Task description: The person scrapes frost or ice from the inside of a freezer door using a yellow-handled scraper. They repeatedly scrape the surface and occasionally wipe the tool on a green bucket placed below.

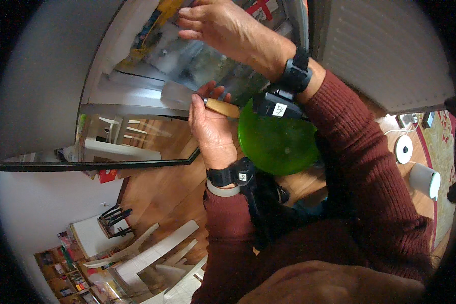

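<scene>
My left hand [214,127] holds a scraper by its wooden handle [222,108]. The scraper's broad, pale blade [174,94] points left, over the front ledge [125,91] of an open freezer compartment. My right hand [216,26] reaches over the compartment with its fingers slightly bent; nothing shows in its grasp. Beneath it lie frosty plastic bags [197,60], their contents blurred. Thick white frost [117,45] coats the compartment's left side. A green plastic basin [279,146] sits below and to the right of my left hand, partly hidden by the black device at my right wrist.
A grey door [49,83] with a black edge stands at left. Below the ledge, a glossy panel [136,136] shows white chair shapes. White chairs [159,250] and a shelf unit [60,273] are at lower left. A white kettle-like container [423,182] stands at right.
</scene>
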The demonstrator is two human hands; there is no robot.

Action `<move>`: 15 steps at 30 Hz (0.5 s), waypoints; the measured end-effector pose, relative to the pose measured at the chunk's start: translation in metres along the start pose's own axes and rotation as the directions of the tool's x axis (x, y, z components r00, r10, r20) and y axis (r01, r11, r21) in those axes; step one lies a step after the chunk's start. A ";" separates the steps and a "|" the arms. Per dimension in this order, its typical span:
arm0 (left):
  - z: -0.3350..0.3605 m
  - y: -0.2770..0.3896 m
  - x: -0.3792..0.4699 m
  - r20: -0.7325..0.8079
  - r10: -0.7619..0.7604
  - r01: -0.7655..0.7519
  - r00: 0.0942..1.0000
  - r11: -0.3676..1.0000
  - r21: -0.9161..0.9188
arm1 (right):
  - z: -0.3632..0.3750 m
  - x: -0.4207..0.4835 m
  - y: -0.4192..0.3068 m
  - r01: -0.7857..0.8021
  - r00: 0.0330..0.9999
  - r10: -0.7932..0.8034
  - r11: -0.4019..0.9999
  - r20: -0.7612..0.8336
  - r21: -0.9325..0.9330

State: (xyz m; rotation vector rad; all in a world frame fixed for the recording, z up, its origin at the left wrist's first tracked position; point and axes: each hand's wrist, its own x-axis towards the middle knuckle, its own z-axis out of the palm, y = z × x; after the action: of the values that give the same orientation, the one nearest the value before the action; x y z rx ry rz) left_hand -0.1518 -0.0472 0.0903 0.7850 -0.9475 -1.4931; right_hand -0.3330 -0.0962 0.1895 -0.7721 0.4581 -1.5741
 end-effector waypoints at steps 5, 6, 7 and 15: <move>-0.004 -0.001 0.002 -0.020 -0.014 0.013 1.000 0.999 -0.029 | -0.028 0.002 -0.002 0.105 0.987 -0.087 0.986 -0.138 0.128; -0.006 0.000 0.000 -0.006 0.015 -0.015 1.000 1.000 -0.013 | -0.039 0.010 -0.004 0.082 0.987 -0.064 0.989 -0.146 0.123; -0.007 0.001 -0.001 -0.016 0.019 -0.019 1.000 1.000 -0.011 | -0.057 0.004 -0.002 0.101 0.957 -0.075 0.992 -0.281 0.076; -0.011 0.004 -0.004 -0.055 0.015 -0.017 0.998 0.999 -0.040 | -0.162 0.009 0.081 0.033 0.961 -0.041 0.999 -0.272 -0.034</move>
State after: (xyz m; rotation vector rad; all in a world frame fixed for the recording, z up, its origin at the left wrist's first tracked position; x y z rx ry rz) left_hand -0.1399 -0.0445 0.0890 0.7839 -0.8782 -1.4655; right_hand -0.3899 -0.1413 0.0229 -0.5897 0.6717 -1.7204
